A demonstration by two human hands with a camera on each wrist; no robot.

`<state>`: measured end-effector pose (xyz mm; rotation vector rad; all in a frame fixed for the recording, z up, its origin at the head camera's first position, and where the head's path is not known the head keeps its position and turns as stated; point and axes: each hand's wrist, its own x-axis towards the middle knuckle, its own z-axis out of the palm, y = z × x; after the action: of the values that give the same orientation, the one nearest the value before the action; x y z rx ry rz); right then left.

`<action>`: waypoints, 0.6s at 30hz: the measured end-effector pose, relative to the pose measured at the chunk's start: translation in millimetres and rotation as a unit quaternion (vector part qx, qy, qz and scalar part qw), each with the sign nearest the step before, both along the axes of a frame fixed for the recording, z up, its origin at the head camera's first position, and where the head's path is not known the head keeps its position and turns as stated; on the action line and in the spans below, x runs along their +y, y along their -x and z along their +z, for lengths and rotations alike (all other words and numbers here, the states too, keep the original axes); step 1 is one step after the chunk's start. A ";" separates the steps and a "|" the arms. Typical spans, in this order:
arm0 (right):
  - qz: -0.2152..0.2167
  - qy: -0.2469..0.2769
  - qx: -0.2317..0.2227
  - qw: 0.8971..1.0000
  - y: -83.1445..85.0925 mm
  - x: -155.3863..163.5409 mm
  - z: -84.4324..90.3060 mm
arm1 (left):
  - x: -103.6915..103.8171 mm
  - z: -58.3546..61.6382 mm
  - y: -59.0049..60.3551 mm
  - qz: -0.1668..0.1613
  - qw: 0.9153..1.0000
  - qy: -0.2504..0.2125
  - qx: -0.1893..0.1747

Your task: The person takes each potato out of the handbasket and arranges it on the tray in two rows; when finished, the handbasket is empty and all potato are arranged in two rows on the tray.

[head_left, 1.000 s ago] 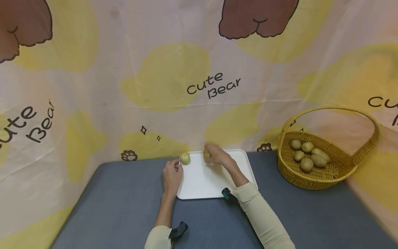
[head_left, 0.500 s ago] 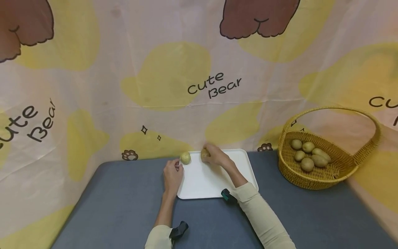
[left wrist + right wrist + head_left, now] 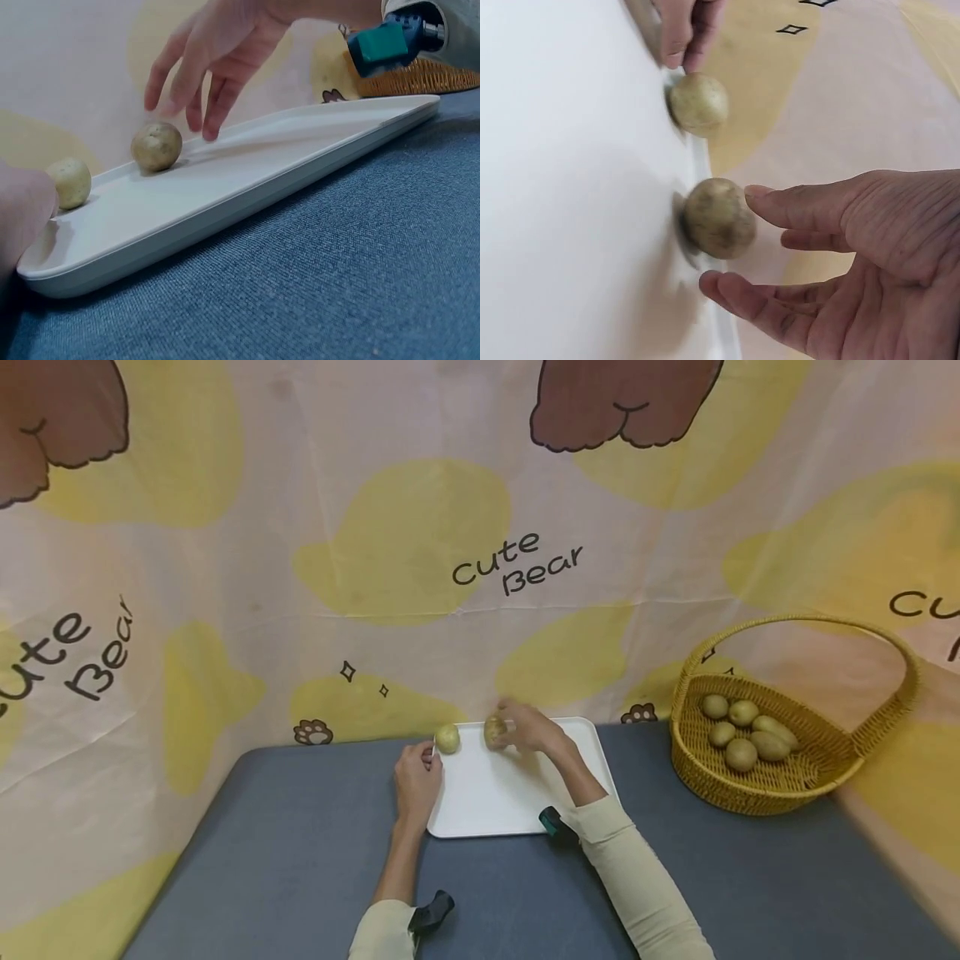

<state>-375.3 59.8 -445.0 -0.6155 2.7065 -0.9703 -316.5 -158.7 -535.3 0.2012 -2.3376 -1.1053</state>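
A white tray (image 3: 517,793) lies on the grey table. Two small potatoes sit along its far edge: one (image 3: 447,739) at the far left corner, another (image 3: 494,731) just right of it. My right hand (image 3: 516,727) hovers open beside the second potato (image 3: 715,217), fingers spread and just off it; the left wrist view shows its fingertips (image 3: 211,133) above the tray beside that potato (image 3: 156,146). My left hand (image 3: 417,777) pinches the tray's left rim near the corner potato (image 3: 70,182).
A wicker basket (image 3: 780,777) with a hoop handle stands at the right and holds several more potatoes (image 3: 741,755). A printed cloth backdrop (image 3: 480,568) hangs right behind the table's far edge. Bare grey tabletop (image 3: 300,860) stretches to the left and front.
My right hand has let go of the second potato and drawn its fingers slightly back to the right. The left hand and the corner potato have stayed put.
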 end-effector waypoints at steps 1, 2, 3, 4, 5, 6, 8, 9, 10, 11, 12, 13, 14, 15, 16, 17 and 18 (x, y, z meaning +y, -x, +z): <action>-0.003 -0.006 0.000 1.000 -1.0 2.8 3.7 | -0.1 -0.3 0.0 0.000 1.000 0.000 -0.001; -0.004 -0.013 0.002 1.000 -1.7 5.8 7.4 | -0.2 -0.6 0.0 0.001 1.000 0.001 -0.002; -0.004 -0.017 0.002 1.000 -2.6 8.9 11.6 | -0.3 -0.9 0.0 0.000 1.000 0.001 -0.002; -0.003 -0.019 0.000 1.000 -3.7 11.9 16.5 | -0.5 -0.9 0.1 0.000 1.000 0.000 -0.002; -0.002 -0.018 -0.001 1.000 -4.9 15.6 21.6 | -0.7 -1.0 0.2 -0.001 1.000 -0.001 -0.001; -0.001 -0.014 -0.004 1.000 -7.0 19.6 27.3 | -0.7 -0.7 0.2 -0.001 1.000 -0.002 0.000; 0.000 -0.008 -0.002 1.000 -10.6 27.8 38.2 | -1.0 -0.6 0.8 -0.001 1.000 -0.002 0.001; -0.002 -0.004 -0.002 1.000 -12.6 32.3 43.7 | -1.1 -0.5 1.0 -0.001 1.000 -0.004 0.002; -0.003 -0.001 0.000 1.000 -14.5 36.9 48.5 | -1.2 -0.5 1.2 -0.001 1.000 -0.004 0.002; -0.008 0.000 0.004 1.000 -16.5 42.2 53.0 | -1.2 -0.6 1.5 -0.001 1.000 -0.004 0.002; -0.012 0.002 0.008 1.000 -18.7 47.4 57.6 | -1.1 -0.5 1.5 -0.001 1.000 -0.003 0.001; -0.018 0.004 0.011 1.000 -20.9 52.6 62.0 | -1.0 -0.5 1.7 -0.001 1.000 -0.003 0.000; -0.025 0.006 0.012 1.000 -23.1 57.9 66.4 | -0.9 -0.5 1.6 -0.001 1.000 -0.004 -0.001; -0.032 0.009 0.011 0.999 -25.2 63.2 70.5 | -0.8 -0.7 1.6 -0.001 1.000 -0.004 -0.002; -0.038 0.012 0.011 0.999 -27.7 68.5 74.9 | -0.8 -0.9 1.7 -0.002 1.000 -0.004 -0.003; -0.043 0.015 0.009 0.999 -30.1 74.0 79.2 | -0.8 -1.1 1.7 -0.001 1.000 -0.005 -0.004; -0.048 0.018 0.005 0.999 -32.5 79.3 83.2 | -0.8 -1.2 1.6 -0.001 1.000 -0.005 -0.004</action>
<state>-342.8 139.1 -361.8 -0.5036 2.7558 -1.0426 -318.1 -159.5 -536.5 0.2076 -2.3400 -1.1205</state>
